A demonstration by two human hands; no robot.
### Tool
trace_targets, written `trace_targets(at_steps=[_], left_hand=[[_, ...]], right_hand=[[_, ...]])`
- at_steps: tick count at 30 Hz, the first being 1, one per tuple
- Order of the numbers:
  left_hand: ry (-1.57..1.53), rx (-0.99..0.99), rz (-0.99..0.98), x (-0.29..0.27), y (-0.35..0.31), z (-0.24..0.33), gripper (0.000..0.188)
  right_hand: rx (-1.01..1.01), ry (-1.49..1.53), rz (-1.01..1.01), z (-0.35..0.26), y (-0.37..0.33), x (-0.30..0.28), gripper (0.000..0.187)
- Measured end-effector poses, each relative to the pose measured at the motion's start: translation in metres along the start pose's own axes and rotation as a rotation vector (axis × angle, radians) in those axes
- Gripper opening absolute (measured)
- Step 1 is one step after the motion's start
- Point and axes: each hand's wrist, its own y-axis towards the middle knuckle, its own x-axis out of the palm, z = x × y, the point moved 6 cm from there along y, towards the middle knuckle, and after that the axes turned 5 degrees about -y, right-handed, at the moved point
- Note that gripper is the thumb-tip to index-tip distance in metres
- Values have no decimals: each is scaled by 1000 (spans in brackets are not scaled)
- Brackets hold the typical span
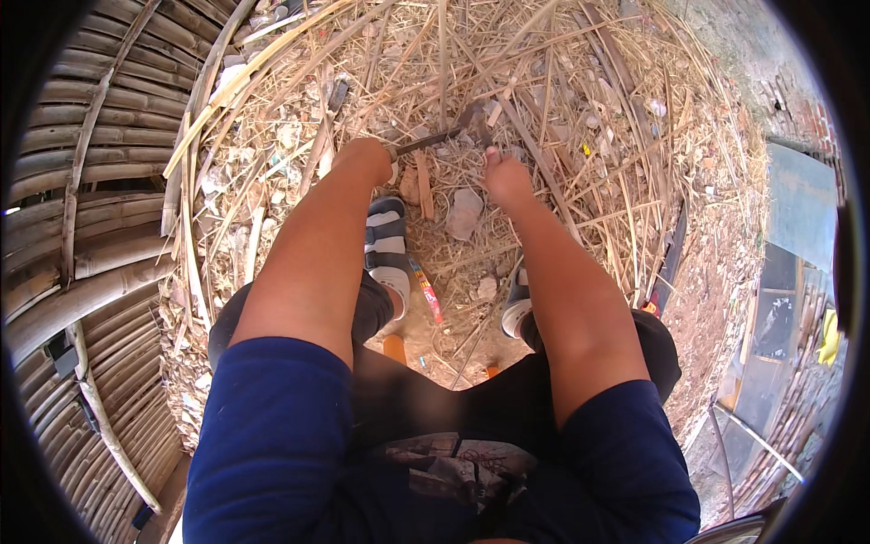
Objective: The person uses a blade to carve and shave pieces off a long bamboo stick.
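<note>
Being gripped by the left hand [365, 158], the dark curved blade [432, 141] is held at the straw-littered ground [634, 159] between its left and right edges; the right hand [510, 181], hold unclear, could be cut by any slip toward it.

Dirt ground [705, 331] | dry straw [399, 86] | split strips [233, 88] | pale stone [465, 214] | red-yellow wrapper [428, 295]

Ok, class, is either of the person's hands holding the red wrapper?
No: the red wrapper lies on the ground between the shoes, while the left hand and right hand are both away from it.
</note>
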Motion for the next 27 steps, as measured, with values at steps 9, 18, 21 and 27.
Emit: trace_targets(at_steps=[9,18,21,27], left_hand=[[13,26,19,2,1,-2,33],[-22,-85,-40,-4,-10,-1,32],[-20,-83,-23,-11,-17,6,31],[51,-22,30,-5,-6,0,28]], right_hand=[[27,-83,-106,-1,-22,12,56],[219,228,-155,32,-8,28,60],[219,316,-36,41,5,25,62],[157,141,-280,23,-6,28,59]])
